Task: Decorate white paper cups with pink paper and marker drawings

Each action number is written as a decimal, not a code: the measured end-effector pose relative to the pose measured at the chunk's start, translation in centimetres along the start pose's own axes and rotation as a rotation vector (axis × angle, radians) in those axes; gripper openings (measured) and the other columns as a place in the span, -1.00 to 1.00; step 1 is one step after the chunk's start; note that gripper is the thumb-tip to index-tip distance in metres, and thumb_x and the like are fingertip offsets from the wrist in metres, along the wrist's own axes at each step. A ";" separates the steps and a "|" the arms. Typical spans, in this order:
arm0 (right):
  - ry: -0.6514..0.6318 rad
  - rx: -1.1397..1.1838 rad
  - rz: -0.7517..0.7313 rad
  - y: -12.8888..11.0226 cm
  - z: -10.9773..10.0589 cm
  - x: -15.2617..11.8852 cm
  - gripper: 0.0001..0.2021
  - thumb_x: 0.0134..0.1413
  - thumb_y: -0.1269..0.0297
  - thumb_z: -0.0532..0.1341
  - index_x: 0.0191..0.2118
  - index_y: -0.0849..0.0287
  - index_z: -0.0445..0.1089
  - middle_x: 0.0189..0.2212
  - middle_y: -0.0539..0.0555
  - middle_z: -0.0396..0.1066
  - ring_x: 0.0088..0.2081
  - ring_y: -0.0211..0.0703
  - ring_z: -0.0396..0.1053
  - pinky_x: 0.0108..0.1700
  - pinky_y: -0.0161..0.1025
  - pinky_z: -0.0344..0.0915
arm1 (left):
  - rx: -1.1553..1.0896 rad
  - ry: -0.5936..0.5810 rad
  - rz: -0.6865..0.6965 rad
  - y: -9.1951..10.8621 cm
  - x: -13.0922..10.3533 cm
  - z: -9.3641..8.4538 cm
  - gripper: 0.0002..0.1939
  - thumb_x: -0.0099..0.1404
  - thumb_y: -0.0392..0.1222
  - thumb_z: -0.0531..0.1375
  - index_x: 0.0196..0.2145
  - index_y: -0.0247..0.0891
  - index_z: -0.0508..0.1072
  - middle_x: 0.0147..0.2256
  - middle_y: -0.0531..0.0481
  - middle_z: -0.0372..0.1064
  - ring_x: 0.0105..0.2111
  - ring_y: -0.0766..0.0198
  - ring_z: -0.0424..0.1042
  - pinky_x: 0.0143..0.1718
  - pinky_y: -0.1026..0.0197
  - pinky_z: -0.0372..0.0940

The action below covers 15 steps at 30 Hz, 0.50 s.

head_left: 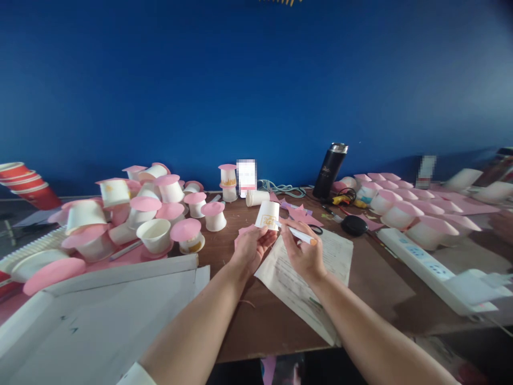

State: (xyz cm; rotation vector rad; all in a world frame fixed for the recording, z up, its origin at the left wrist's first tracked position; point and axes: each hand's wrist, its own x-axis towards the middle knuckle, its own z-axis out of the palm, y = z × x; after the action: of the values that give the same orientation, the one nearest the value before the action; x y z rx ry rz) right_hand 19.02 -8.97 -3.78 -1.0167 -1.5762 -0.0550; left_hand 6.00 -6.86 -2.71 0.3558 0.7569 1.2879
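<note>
My left hand [253, 247] grips a white paper cup [267, 213] that is held upside down, with yellow-orange line drawing on its side. In my right hand [303, 251] is a white marker pen [301, 235] with an orange end, its tip at or close to the drawing; whether it touches I cannot tell. Beneath both hands lies a creased printed sheet [339, 262]. Pink paper pieces [302, 215] lie just beyond the cup, near some black scissor handles [316, 229]. Another white cup [257, 198] rests on its side behind.
Cups with pink discs [186, 230] crowd the left, behind a white box lid [120, 321]. Red cups [30, 184] lean at far left. A black bottle [331, 170] stands at the back. More pink-topped cups [433, 230] and a power strip [420, 267] occupy the right.
</note>
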 end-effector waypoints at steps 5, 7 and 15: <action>0.003 -0.003 0.002 0.0 0.0 0.0 -0.85 0.28 0.32 0.19 -0.15 0.13 0.51 -0.24 0.11 0.61 -0.18 -0.06 0.57 -0.06 -0.12 0.50 | 0.001 -0.002 -0.013 0.1 -0.1 0.0 -0.84 0.24 -0.55 0.15 -0.43 -0.47 0.48 -0.51 -0.17 0.49 -0.50 0.31 0.51 -0.28 0.27 0.45; 0.005 -0.001 -0.001 0.1 0.1 0.0 -0.86 0.28 0.33 0.19 -0.16 0.13 0.51 -0.25 0.10 0.61 -0.18 -0.07 0.57 -0.05 -0.12 0.50 | 0.002 -0.015 -0.014 0.1 0.0 0.0 -0.84 0.23 -0.55 0.15 -0.44 -0.47 0.48 -0.51 -0.17 0.49 -0.49 0.31 0.51 -0.28 0.27 0.45; -0.010 -0.011 -0.016 0.2 0.3 0.0 -0.86 0.28 0.32 0.19 -0.17 0.11 0.51 -0.26 0.09 0.61 -0.19 -0.07 0.58 -0.06 -0.15 0.50 | 0.003 -0.045 -0.004 -0.1 0.3 -0.4 -0.87 0.22 -0.52 0.18 -0.45 -0.46 0.47 -0.50 -0.19 0.49 -0.47 0.29 0.52 -0.25 0.24 0.45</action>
State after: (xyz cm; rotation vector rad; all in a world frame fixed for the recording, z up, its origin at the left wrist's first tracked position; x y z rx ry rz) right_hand 18.92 -8.71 -3.98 -1.0142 -1.5945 -0.0693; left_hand 5.80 -6.67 -3.12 0.3842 0.7214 1.2715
